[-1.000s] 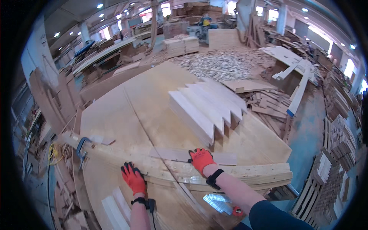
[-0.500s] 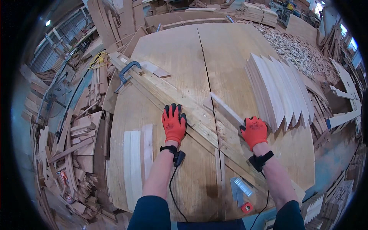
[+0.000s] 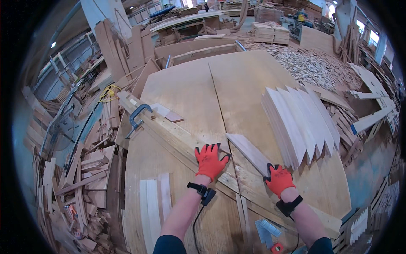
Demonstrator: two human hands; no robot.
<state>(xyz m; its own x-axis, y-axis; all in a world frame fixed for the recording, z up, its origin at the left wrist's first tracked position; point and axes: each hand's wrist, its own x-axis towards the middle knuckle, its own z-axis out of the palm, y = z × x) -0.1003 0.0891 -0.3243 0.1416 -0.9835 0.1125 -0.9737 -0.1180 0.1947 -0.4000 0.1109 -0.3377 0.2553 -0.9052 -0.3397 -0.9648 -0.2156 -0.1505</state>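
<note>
The person's left hand [image 3: 210,161] lies flat and open, fingers spread, on a long wooden plank [image 3: 177,142]. The plank runs slantwise across the big wooden counter [image 3: 237,84], from a blue clamp [image 3: 137,116] at its far left end down to the near right corner. The right hand [image 3: 278,179] rests on the near end of a thin wooden strip [image 3: 249,152], which lies just right of the left hand and touches the plank. The fingers of the right hand curl down over the strip, but it is hard to tell if they grip it or only press on it.

The strip looks light and stiff, with a pointed far end, so one hand could likely lift it. It is thin, so it may snap or bend if held only at one tip; holding it near the middle seems safer. The plank looks heavy and long, and the clamp pins it, so it probably will not slide. The orange gloves should help against splinters and slipping.

Right of the strip lies a fanned stack of boards [image 3: 300,122]. A pile of wood scraps [image 3: 80,182] sits left of the plank, beside the counter.
</note>
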